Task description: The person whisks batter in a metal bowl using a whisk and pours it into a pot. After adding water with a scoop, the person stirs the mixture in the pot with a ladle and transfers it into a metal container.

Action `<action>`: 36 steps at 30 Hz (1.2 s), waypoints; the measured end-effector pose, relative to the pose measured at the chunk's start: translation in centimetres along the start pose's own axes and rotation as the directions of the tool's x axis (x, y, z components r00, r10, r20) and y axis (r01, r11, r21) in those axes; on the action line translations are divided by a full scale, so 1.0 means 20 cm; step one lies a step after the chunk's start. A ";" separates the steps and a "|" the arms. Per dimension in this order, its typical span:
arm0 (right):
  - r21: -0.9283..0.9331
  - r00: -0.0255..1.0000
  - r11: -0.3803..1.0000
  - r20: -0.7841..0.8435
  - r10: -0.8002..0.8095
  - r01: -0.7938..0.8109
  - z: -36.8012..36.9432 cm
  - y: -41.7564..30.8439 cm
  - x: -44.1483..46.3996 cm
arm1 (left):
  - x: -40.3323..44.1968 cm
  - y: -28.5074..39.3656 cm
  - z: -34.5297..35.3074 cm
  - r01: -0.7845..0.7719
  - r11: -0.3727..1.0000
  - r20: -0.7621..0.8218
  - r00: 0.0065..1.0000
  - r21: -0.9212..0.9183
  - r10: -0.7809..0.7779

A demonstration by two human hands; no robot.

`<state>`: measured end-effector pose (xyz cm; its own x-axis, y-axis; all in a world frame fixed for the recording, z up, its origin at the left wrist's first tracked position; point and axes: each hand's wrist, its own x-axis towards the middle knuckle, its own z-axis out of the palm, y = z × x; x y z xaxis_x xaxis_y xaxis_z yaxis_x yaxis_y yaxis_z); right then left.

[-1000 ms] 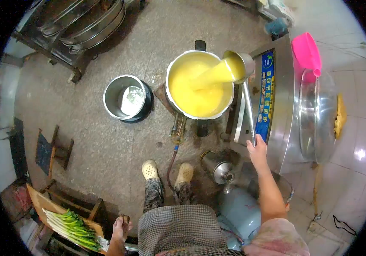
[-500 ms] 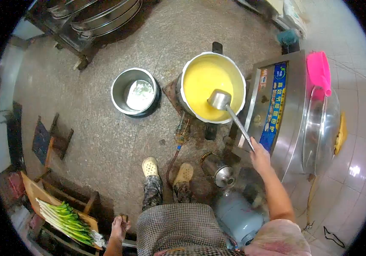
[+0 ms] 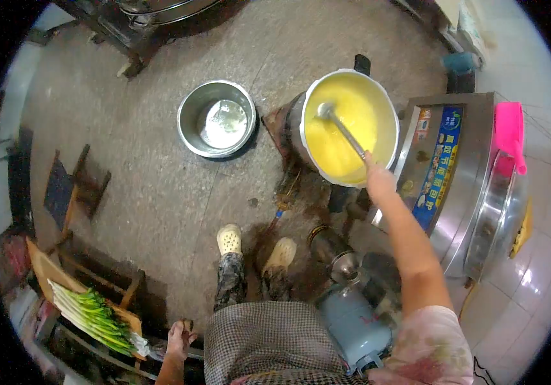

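Note:
A large pot (image 3: pixel 352 147) of yellow liquid stands on a low burner. My right hand (image 3: pixel 379 179) is closed round the handle of a metal ladle (image 3: pixel 346 131), whose bowl is mostly sunk in the liquid toward the pot's left side. My left hand (image 3: pixel 180 337) is low at the left beside my apron, fingers curled round a small dark brown thing that I cannot make out. Left of the big pot, a smaller metal pot (image 3: pixel 224 125) on the floor holds a clear-looking liquid.
Green onions (image 3: pixel 96 317) lie on a wooden board (image 3: pixel 41 263) at the lower left. A steel stove unit (image 3: pixel 474 154) with a pink scoop (image 3: pixel 510 131) stands at the right. A gas cylinder (image 3: pixel 352 324) and a metal container (image 3: pixel 333 250) are near my feet.
The ladle poured yellow liquid into the pot, then went down into it, and its bowl is now further left and lower in the liquid. The view has shifted, and my left hand has barely moved.

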<state>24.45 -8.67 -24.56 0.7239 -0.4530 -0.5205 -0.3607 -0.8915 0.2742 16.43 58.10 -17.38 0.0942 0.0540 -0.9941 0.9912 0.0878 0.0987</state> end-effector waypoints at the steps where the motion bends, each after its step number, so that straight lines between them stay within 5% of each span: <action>1: 0.008 0.999 0.999 0.004 0.035 -0.035 -0.01 0.01 0.03 | -0.01 0.00 0.00 0.003 1.000 -0.042 0.999 0.010 -0.003; 5: -0.036 0.996 0.995 -0.011 0.093 -0.094 -0.04 0.12 0.05 | -0.04 0.05 0.13 -0.017 1.000 -0.109 0.994 0.012 0.018; 9: 0.023 0.972 0.987 0.178 0.154 -0.160 -0.15 0.17 -0.09 | -0.03 0.05 0.11 -0.013 0.999 -0.097 0.995 -0.032 0.010; 12: 0.004 0.985 1.000 0.171 -0.025 0.025 -0.11 0.26 -0.22 | 0.02 0.02 0.05 -0.025 1.000 -0.041 0.999 -0.017 0.024; 18: 0.414 0.924 0.900 0.275 -0.265 0.135 -0.18 0.18 -0.27 | 0.02 -0.01 0.09 -0.024 1.000 -0.045 0.999 -0.018 0.024; 22: 0.805 0.923 0.584 0.298 -0.243 -0.106 0.01 0.07 -0.25 | 0.05 -0.05 0.04 -0.025 0.999 -0.014 1.000 0.041 0.026; 23: 0.869 0.869 0.373 0.430 -0.245 -0.325 -0.03 0.01 -0.27 | 0.11 -0.11 -0.07 -0.022 0.997 0.047 0.999 0.070 0.019; 24: 0.890 0.869 0.235 0.441 -0.223 -0.391 0.00 -0.03 -0.27 | 0.13 -0.12 -0.11 -0.021 0.995 0.104 0.994 0.100 0.011; 26: 0.868 0.859 -0.064 0.474 -0.191 -0.493 0.08 -0.10 -0.27 | 0.11 -0.13 -0.11 -0.038 0.996 -0.018 0.999 0.081 0.040; 30: 0.666 0.852 -0.540 0.464 -0.242 -0.516 0.15 -0.21 -0.36 | 0.02 -0.04 -0.05 -0.018 0.996 -0.090 0.996 0.084 0.026; 34: 0.578 0.885 -0.690 0.415 -0.212 -0.436 0.17 -0.26 -0.50 | 0.02 -0.01 -0.06 -0.040 0.992 -0.036 0.998 0.117 0.045; 36: 0.661 0.905 -0.635 0.398 -0.153 -0.398 0.14 -0.24 -0.59 | 0.01 0.00 -0.02 -0.052 0.986 -0.072 0.995 0.158 0.064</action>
<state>16.10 0.94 -21.99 0.4756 -0.2780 -0.8346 -0.4482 0.7398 -0.5018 16.39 58.50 -17.52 0.1506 0.1307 -0.9799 0.9872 -0.0731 0.1420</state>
